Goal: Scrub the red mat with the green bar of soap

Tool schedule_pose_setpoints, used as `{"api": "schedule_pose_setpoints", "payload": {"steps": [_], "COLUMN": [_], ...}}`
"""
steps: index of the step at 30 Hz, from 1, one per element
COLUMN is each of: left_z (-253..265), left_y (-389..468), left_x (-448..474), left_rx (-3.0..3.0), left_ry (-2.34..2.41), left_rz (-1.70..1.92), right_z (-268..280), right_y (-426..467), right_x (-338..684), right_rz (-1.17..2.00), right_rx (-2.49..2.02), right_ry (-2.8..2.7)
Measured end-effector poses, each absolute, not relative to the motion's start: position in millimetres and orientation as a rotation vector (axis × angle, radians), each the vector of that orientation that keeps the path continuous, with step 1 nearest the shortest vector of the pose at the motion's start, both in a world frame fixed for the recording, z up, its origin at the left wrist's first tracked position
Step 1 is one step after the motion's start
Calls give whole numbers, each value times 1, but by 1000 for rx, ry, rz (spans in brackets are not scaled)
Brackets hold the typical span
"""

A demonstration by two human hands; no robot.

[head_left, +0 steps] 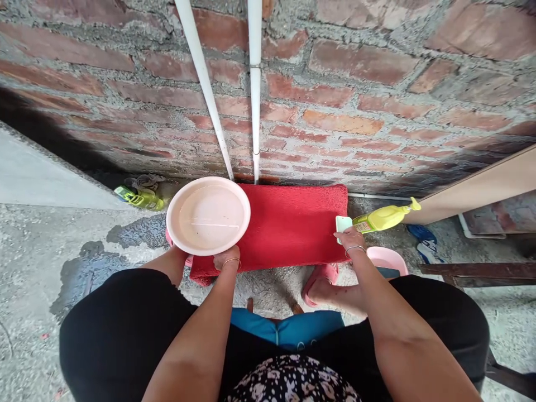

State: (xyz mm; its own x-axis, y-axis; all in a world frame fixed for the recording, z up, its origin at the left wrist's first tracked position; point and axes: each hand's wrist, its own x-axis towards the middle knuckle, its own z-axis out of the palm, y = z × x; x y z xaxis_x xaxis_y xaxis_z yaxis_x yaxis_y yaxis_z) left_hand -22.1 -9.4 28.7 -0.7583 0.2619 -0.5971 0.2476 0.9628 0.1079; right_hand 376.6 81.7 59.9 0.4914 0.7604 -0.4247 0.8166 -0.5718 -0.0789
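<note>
A pale pink basin [209, 192] holds clear water and sits at the left end of a red cloth-covered surface [293, 218]. My left hand [226, 259] is at its near right rim, closed on the edge with the fingers partly hidden beneath. Over the right end of the red cloth, my right hand [350, 240] grips a small pale green flat rectangular item [344, 224] with rounded corners and a dark dot near its top; it may be a phone case, but its exact kind is unclear. A yellow squeeze bottle [383, 218] stands just beyond that hand.
A pink tub [389, 258] with something dark inside is on the floor at right. Green bottles [142, 198] stand at far left beside a white panel [46, 167]. White pipes [255, 89] run down the brick wall [335, 89]. Wet patches [87, 273] mark the concrete floor.
</note>
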Motion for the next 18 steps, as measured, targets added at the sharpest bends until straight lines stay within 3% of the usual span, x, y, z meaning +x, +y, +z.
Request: {"api": "schedule_pose_setpoints", "payload": {"steps": [5,12,18], "left_z": [29,24,21], "left_y": [-11,-11,-9], "left_x": [-25,-27,-25], "left_rx": [438,441,357], "left_ry": [2432,2416,2447], "left_rz": [93,83,66], "right_z": [61,63,58], "right_y": [62,38,45], "right_x": [319,179,178], "right_rz": [-652,-719,-650], "right_rx": [2458,1775,1721], "right_ry": [1632,2215,2215]}}
